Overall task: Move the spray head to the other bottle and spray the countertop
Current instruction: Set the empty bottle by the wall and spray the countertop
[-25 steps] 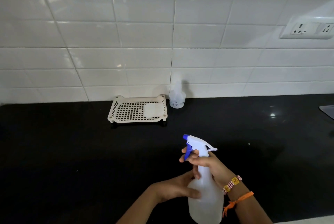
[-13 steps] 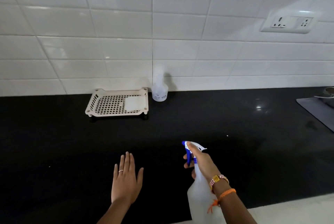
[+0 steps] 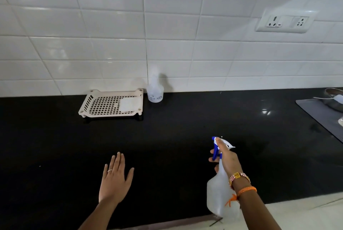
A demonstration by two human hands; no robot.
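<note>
Black countertop (image 3: 167,137): right hand (image 3: 225,159) grips the spray bottle (image 3: 220,192), left hand (image 3: 116,179) spread flat.

I see a glossy white tiled wall (image 3: 111,25) behind the black polished table (image 3: 185,122). A white socket panel (image 3: 285,21) sits upper right; pale floor (image 3: 306,211) shows below.

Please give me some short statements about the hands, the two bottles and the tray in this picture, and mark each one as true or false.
1. The right hand grips the translucent plastic bottle with the blue and white spray head. True.
2. The left hand holds the small clear bottle. False: it is open, fingers straight, over the black countertop.
3. The small clear bottle stands by the white tiled wall. True.
4. The cream perforated plastic tray is right of that bottle. False: it is left.
</note>
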